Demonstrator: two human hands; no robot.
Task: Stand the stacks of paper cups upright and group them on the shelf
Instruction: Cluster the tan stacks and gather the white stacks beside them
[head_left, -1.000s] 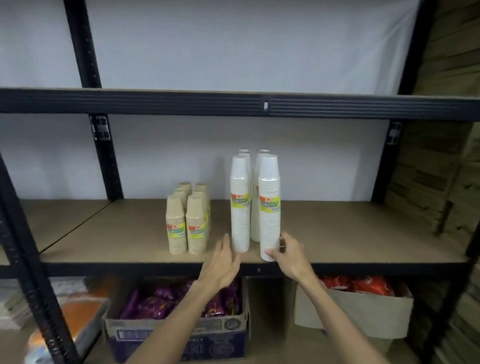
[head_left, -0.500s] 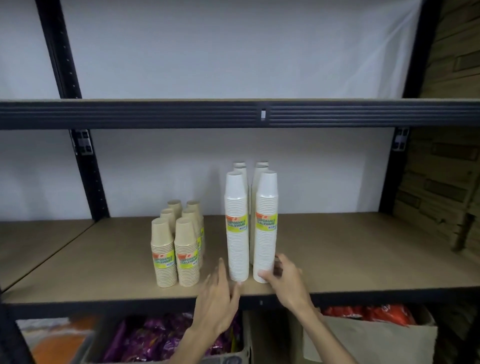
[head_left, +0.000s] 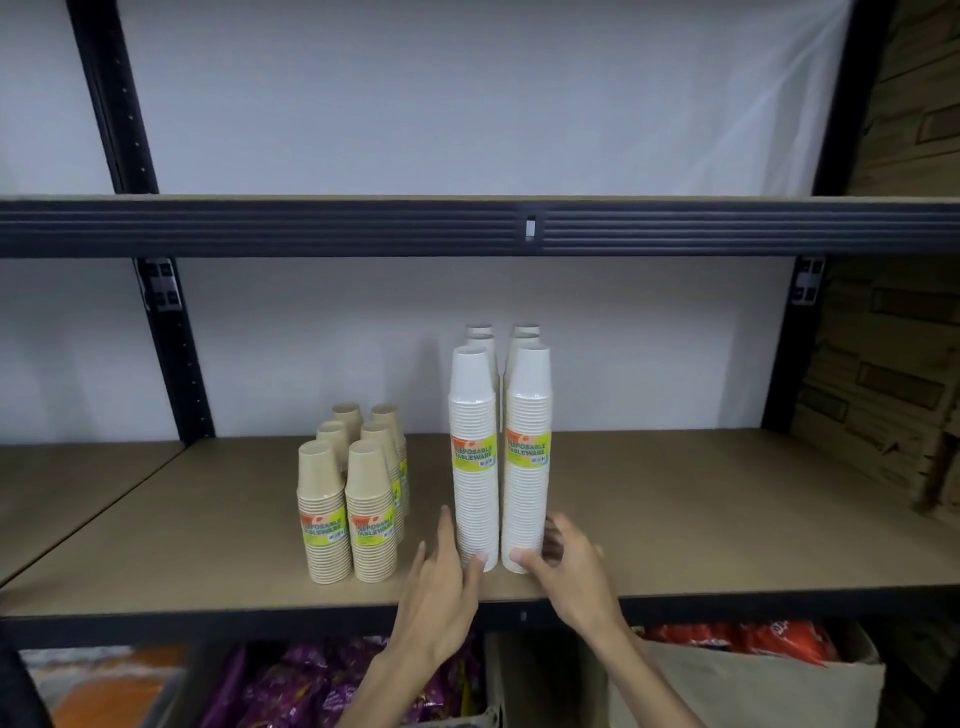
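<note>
Several tall white cup stacks stand upright in two rows on the brown shelf (head_left: 727, 519). The front left white stack (head_left: 474, 457) and front right white stack (head_left: 527, 457) carry yellow-green labels. My left hand (head_left: 441, 577) touches the base of the front left stack with spread fingers. My right hand (head_left: 563, 561) wraps the base of the front right stack. To the left, several short tan cup stacks (head_left: 348, 509) stand upright in a tight group.
The dark beam of the upper shelf (head_left: 311, 226) crosses overhead. Black uprights (head_left: 171, 353) stand at the back left and right. Below the shelf sit boxes of purple packets (head_left: 311, 686) and red packets (head_left: 753, 639). Stacked cardboard (head_left: 893, 364) fills the right side.
The camera has tilted up and drawn nearer. Both hands stay at the bases of the two front white stacks, my left now touching its stack.
</note>
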